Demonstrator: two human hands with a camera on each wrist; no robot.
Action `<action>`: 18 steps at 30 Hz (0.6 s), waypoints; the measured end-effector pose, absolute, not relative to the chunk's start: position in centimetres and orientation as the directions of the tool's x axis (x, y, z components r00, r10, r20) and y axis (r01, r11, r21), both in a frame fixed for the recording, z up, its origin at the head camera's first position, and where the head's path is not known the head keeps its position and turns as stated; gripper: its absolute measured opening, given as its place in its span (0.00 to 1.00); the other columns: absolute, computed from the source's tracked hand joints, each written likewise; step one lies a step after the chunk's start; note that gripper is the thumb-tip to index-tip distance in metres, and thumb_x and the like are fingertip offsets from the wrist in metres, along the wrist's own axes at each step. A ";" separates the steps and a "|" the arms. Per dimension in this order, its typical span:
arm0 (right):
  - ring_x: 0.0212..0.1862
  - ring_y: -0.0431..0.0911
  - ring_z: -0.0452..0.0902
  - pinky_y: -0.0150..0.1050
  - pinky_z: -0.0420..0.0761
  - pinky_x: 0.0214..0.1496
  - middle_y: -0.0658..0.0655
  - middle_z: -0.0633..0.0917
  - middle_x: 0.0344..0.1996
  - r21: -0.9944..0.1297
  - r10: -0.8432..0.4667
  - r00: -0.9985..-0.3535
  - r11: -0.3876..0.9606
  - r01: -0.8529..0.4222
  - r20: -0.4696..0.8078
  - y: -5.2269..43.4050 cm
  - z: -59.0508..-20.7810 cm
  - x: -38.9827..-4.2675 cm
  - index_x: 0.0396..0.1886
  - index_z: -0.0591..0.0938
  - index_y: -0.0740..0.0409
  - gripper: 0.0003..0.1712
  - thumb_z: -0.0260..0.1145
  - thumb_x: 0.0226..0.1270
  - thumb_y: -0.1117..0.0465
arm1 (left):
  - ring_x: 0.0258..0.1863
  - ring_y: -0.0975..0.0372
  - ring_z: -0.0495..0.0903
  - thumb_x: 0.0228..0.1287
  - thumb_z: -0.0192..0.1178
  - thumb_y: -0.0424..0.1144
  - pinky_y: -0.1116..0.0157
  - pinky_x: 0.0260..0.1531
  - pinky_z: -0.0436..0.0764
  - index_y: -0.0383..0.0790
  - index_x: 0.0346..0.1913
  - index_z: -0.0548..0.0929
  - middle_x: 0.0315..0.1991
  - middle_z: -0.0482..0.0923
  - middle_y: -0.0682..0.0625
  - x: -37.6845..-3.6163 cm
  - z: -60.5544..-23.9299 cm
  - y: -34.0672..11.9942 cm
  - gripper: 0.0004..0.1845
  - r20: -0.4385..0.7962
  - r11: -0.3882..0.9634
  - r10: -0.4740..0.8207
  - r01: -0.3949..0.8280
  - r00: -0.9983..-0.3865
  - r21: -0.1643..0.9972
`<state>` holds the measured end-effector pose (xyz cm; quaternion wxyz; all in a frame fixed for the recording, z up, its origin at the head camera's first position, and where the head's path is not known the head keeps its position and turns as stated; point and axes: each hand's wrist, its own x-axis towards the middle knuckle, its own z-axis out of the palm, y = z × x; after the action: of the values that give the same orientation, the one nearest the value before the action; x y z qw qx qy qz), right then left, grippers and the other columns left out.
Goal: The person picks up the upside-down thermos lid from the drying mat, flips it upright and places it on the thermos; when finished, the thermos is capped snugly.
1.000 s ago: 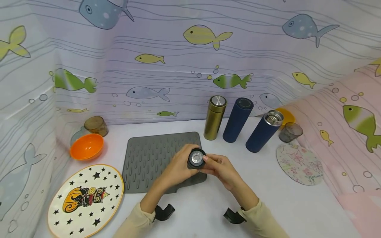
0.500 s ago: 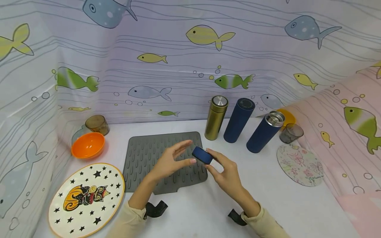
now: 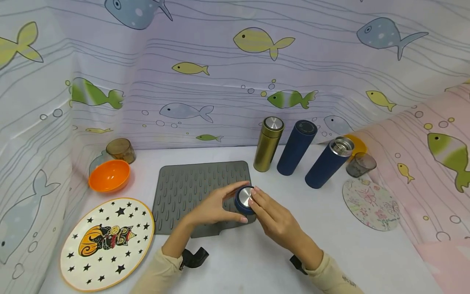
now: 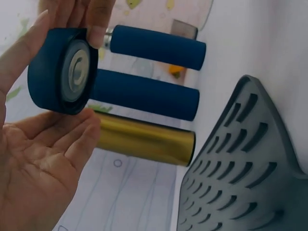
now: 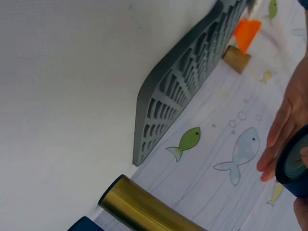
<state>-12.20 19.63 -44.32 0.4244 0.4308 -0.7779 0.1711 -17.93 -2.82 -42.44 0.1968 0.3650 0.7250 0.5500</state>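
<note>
A dark blue bottle lid with a silver top is held above the right edge of the grey ridged mat. My right hand grips it, with fingertips on the silver top. My left hand flanks it on the left, thumb and fingers spread and fairly straight; firm contact is hard to tell. In the left wrist view the lid's hollow underside shows a pale inner ring. A navy bottle at the back right stands uncapped, its steel neck exposed.
A capped navy bottle and a gold bottle stand beside it. A brown cup, orange bowl and star-patterned plate lie left. At right are a grey cup, yellow item and floral round mat.
The lid was first held between both hands with its underside up, then turned over in the right hand. Now its silver top faces up and the left hand has come back close around it.
</note>
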 end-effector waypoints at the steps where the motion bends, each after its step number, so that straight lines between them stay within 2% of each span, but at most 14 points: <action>1: 0.54 0.62 0.82 0.42 0.80 0.58 0.71 0.83 0.54 0.118 -0.533 -0.250 0.562 -0.818 0.808 19.7 -44.4 -12.2 0.53 0.81 0.73 0.15 0.53 0.76 0.70 | 0.73 0.52 0.64 0.52 0.76 0.37 0.54 0.71 0.63 0.38 0.75 0.62 0.73 0.64 0.44 -17.9 -42.5 -2.7 0.48 0.133 0.108 0.746 0.316 -0.652 0.943; 4: 0.54 0.62 0.82 0.42 0.81 0.58 0.71 0.83 0.53 0.159 -0.554 -0.211 0.545 -0.823 0.806 19.8 -44.5 -12.2 0.53 0.81 0.73 0.14 0.53 0.76 0.71 | 0.71 0.51 0.67 0.51 0.76 0.34 0.52 0.70 0.65 0.38 0.75 0.63 0.72 0.66 0.43 -17.7 -42.6 -2.3 0.48 0.177 0.058 0.747 0.328 -0.640 0.943; 6: 0.54 0.62 0.83 0.43 0.81 0.59 0.71 0.83 0.53 0.174 -0.563 -0.197 0.536 -0.826 0.802 19.8 -44.5 -12.2 0.53 0.81 0.73 0.14 0.53 0.75 0.71 | 0.67 0.51 0.72 0.51 0.76 0.33 0.52 0.67 0.71 0.38 0.74 0.64 0.70 0.69 0.43 -17.7 -42.7 -1.9 0.47 0.188 0.036 0.747 0.320 -0.638 0.947; 11: 0.56 0.62 0.81 0.45 0.78 0.62 0.72 0.81 0.55 0.125 -0.518 -0.245 0.579 -0.806 0.819 20.2 -44.4 -12.2 0.55 0.81 0.69 0.15 0.54 0.76 0.69 | 0.57 0.57 0.78 0.48 0.78 0.35 0.56 0.60 0.77 0.43 0.68 0.71 0.61 0.78 0.48 -17.7 -42.4 -1.0 0.42 0.165 0.075 0.710 0.306 -0.685 0.949; 14: 0.55 0.63 0.79 0.45 0.77 0.63 0.74 0.79 0.57 0.036 -0.376 -0.307 0.680 -0.732 0.874 21.4 -44.3 -12.7 0.55 0.80 0.68 0.16 0.60 0.73 0.63 | 0.58 0.58 0.78 0.46 0.79 0.36 0.54 0.63 0.74 0.44 0.65 0.73 0.59 0.79 0.49 -18.3 -42.0 -0.2 0.40 0.182 0.100 0.667 0.329 -0.722 0.939; 16: 0.58 0.65 0.77 0.47 0.74 0.65 0.74 0.77 0.59 -0.075 -0.209 -0.347 0.754 -0.653 0.914 22.8 -44.1 -13.3 0.57 0.79 0.70 0.23 0.66 0.69 0.59 | 0.58 0.57 0.78 0.45 0.80 0.36 0.52 0.63 0.74 0.43 0.64 0.74 0.59 0.79 0.49 -18.9 -41.4 0.5 0.40 0.205 0.104 0.641 0.349 -0.740 0.931; 18: 0.63 0.65 0.72 0.47 0.69 0.70 0.73 0.74 0.63 -0.236 0.002 -0.390 0.799 -0.553 0.921 24.5 -43.7 -13.9 0.60 0.75 0.71 0.33 0.73 0.62 0.56 | 0.59 0.57 0.77 0.44 0.80 0.35 0.53 0.64 0.74 0.43 0.64 0.74 0.59 0.79 0.49 -19.6 -40.6 1.2 0.40 0.223 0.118 0.620 0.370 -0.752 0.921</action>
<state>-13.93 24.46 -43.74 0.5240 0.1741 -0.7907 0.2646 -19.57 1.15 -40.56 0.1089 0.3346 0.7397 0.5736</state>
